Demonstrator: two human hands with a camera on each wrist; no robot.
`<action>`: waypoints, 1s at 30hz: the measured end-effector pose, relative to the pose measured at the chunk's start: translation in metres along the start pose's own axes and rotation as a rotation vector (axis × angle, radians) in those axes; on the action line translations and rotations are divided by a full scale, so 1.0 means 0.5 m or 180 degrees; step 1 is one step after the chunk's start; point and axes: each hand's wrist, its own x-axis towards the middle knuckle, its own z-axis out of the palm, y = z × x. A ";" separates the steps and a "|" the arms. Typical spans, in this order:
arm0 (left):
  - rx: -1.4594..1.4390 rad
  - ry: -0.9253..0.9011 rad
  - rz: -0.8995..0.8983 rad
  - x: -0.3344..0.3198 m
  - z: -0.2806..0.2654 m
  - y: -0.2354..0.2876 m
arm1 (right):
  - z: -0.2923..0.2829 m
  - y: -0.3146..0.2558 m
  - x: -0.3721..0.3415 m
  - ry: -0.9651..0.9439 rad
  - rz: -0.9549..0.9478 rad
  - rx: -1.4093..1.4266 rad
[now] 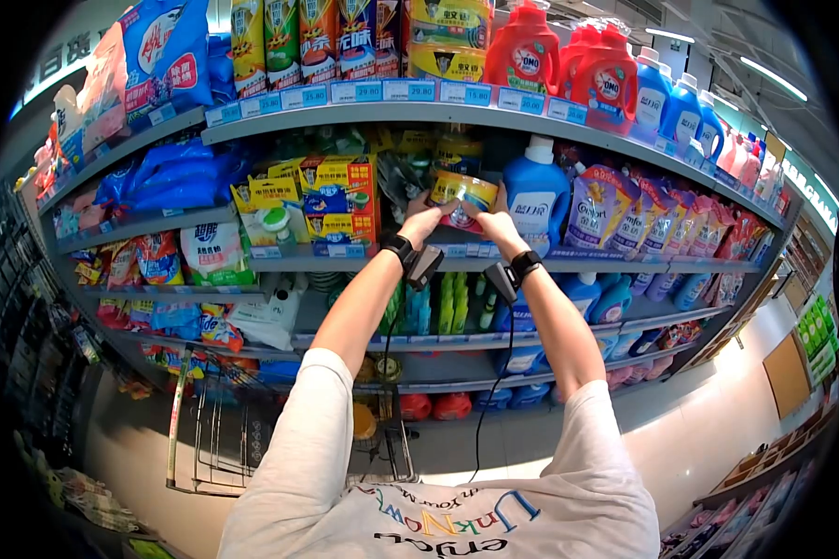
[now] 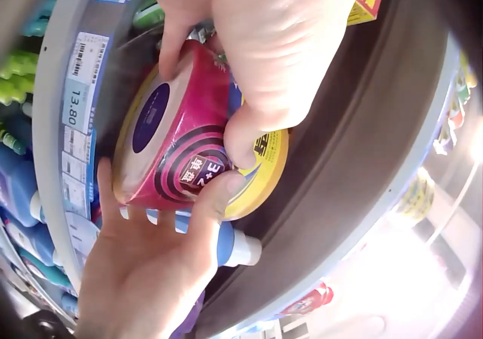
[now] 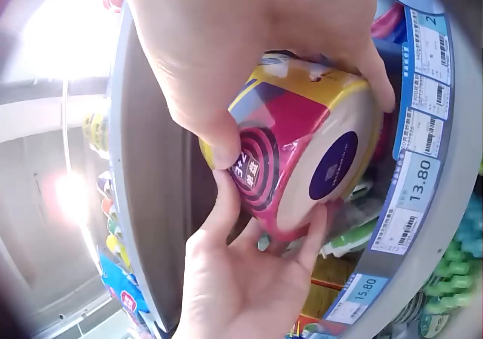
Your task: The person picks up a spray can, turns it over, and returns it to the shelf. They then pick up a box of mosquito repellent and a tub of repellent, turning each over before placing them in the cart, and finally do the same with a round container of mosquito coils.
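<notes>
Both hands grip a yellow and magenta tub-shaped pack of mosquito coils (image 1: 466, 191) at the middle shelf. My left hand (image 1: 421, 222) is round its left side, and my right hand (image 1: 500, 226) is round its right side. In the left wrist view, the thumbs lie close together on the pack's printed face (image 2: 202, 165), with fingers along its underside. A dark oval label (image 3: 333, 167) shows on its pale base in the right wrist view. Behind the pack stands a similar yellow tub (image 1: 457, 154).
A big blue detergent bottle (image 1: 536, 191) stands just right of the hands. Yellow and blue boxes (image 1: 338, 200) fill the shelf to the left. The upper shelf's edge (image 1: 438, 114) runs overhead. A metal shopping cart (image 1: 216, 438) is low on the left.
</notes>
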 end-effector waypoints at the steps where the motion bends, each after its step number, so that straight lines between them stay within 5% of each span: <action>1: -0.0050 0.0016 -0.0109 0.009 -0.001 -0.014 | 0.005 0.047 0.036 0.0103 -0.0362 -0.0235; 2: 0.0212 0.0145 -0.0261 0.045 -0.009 -0.059 | 0.009 0.097 0.073 0.0209 -0.0723 -0.0468; 7: 0.0668 0.0224 -0.0510 0.046 -0.021 -0.081 | 0.026 0.081 0.067 0.0039 -0.0081 -0.0587; 12: 0.1246 0.0013 -0.0526 0.037 -0.027 -0.063 | 0.025 0.104 0.077 -0.0011 -0.0107 -0.0256; 16: 0.3235 -0.0230 -0.0519 0.057 -0.038 -0.104 | 0.027 0.152 0.072 -0.0047 -0.0700 -0.1143; 18: 0.3199 0.0021 -0.0231 0.044 -0.035 -0.120 | 0.039 0.158 0.063 0.0411 -0.0929 -0.2086; 22: 0.3364 0.0025 -0.0417 0.019 -0.033 -0.110 | 0.056 0.136 0.028 0.0646 -0.0707 -0.2113; 24: 0.2716 -0.0047 0.0246 0.004 -0.039 -0.108 | 0.071 0.125 0.010 0.0735 -0.0680 -0.2034; 26: 0.2587 0.0115 0.0319 -0.035 -0.027 -0.095 | 0.079 0.120 -0.011 0.0805 -0.0674 -0.1964; 28: 0.2002 0.0556 0.1129 -0.083 -0.030 -0.090 | 0.099 0.134 -0.046 0.1390 -0.1271 -0.2982; 30: 0.2270 0.1356 0.1868 -0.145 -0.032 -0.095 | 0.127 0.149 -0.102 0.1368 -0.1542 -0.3006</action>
